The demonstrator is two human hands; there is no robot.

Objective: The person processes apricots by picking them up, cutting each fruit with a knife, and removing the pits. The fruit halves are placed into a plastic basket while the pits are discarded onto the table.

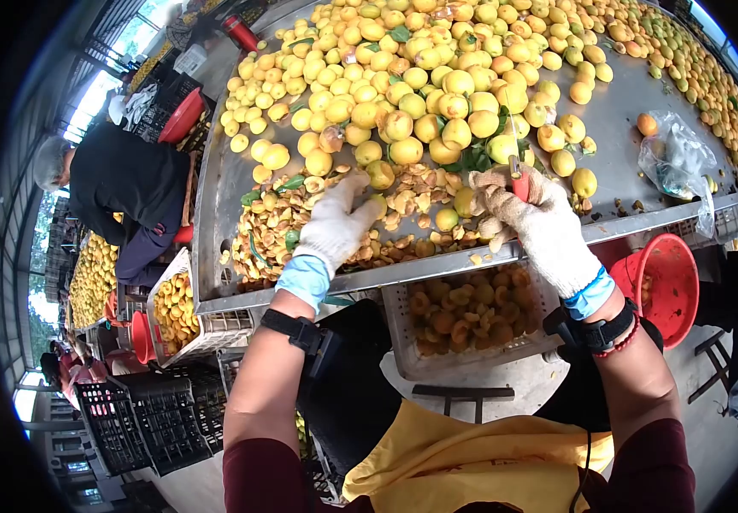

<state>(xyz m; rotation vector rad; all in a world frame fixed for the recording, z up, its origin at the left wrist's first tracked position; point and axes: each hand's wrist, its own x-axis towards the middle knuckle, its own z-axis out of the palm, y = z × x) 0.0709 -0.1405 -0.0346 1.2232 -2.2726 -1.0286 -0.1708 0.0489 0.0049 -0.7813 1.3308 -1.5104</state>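
My left hand (335,227), in a white knit glove, reaches over the metal table with thumb and fingers apart, right at a yellow apricot (379,176). Around it lies a layer of brownish cut apricot pieces (407,195). My right hand (536,218), also gloved, is closed round the red handle of a knife (519,185), its thin blade pointing up and away over the fruit. A large heap of whole apricots (420,103) spreads just beyond both hands. Below the table edge, a white crate (407,363) holds halved apricots (472,312).
The metal table's (437,272) raised rim runs in front of me. A clear plastic bag (677,162) lies at the right; a red bucket (664,291) stands below it. Leftward, a person in dark clothes (134,184) sits near a fruit crate (177,312) and stacked black crates (151,419).
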